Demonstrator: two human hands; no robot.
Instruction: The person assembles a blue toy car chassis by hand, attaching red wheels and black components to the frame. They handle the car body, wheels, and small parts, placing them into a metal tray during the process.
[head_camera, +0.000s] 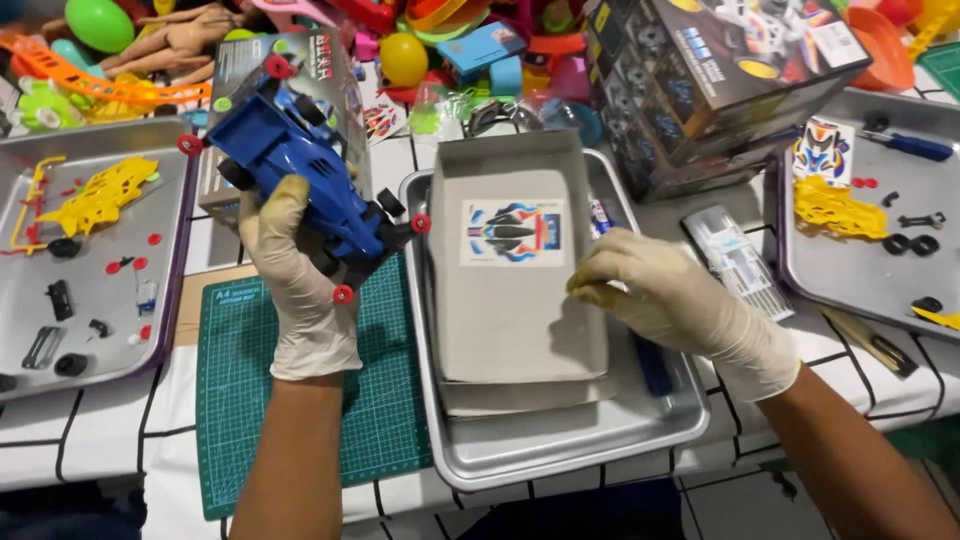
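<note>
Above the green gridded cutting mat (385, 400), at about ten o'clock from the middle of the view, the left hand (300, 270) in a pale latex glove grips a blue plastic toy racing car (290, 160) with small red rollers at its corners. The fingers wrap the rear of the chassis, and the car is tilted nose-up and away, seemingly so that its side and underside face the wearer for inspection. The left forearm rises almost straight from six o'clock, wrist slightly bent back.

At centre, a shallow grey cardboard box lid (510, 300) lies open side down in a silver metal tray (570, 440), a small colourful car sticker at its twelve o'clock end. The right hand (670, 300), also gloved, comes in from five o'clock; its fingers are curled and narrow, pinching the lid's three o'clock edge, apparently to steady or lift it.

At nine o'clock another metal tray (90, 300) holds a yellow parts frame and small black pieces. At two o'clock stands a dark printed toy box (700, 90).
</note>
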